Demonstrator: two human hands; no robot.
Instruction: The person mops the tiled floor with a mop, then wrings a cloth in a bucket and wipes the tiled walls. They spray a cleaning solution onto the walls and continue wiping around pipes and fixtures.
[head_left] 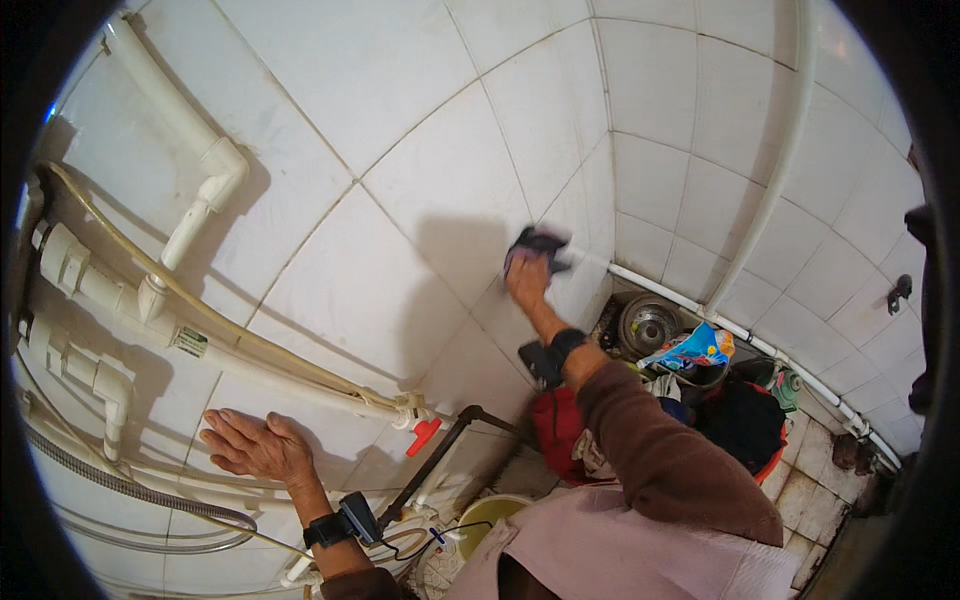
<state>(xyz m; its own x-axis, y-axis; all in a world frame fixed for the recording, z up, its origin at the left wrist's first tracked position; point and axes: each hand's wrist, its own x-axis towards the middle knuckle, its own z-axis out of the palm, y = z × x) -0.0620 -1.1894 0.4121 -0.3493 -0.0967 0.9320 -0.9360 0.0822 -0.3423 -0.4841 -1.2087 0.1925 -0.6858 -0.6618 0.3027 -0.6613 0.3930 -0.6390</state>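
Note:
Pressed to the white tiled wall (400, 150), my right hand (527, 282) is closed on a dark, bunched cloth (541, 245), which is blurred by motion. The cloth lies against the tiles close to the wall's corner, beside a thin white pipe. My left hand (262, 447) rests flat on the wall at the lower left, fingers spread, with nothing in it. It is just below a long white pipe (285, 376) and left of a red-handled valve (423, 436). Both wrists wear black straps with small boxes.
White pipes (215, 180) and a yellowish hose (200, 305) run along the left wall. Below my right arm stand a red tub with dark clothes (745, 425), a metal bowl (648, 325) and a blue packet (690, 347). A pale yellow bucket (495, 512) sits near my body.

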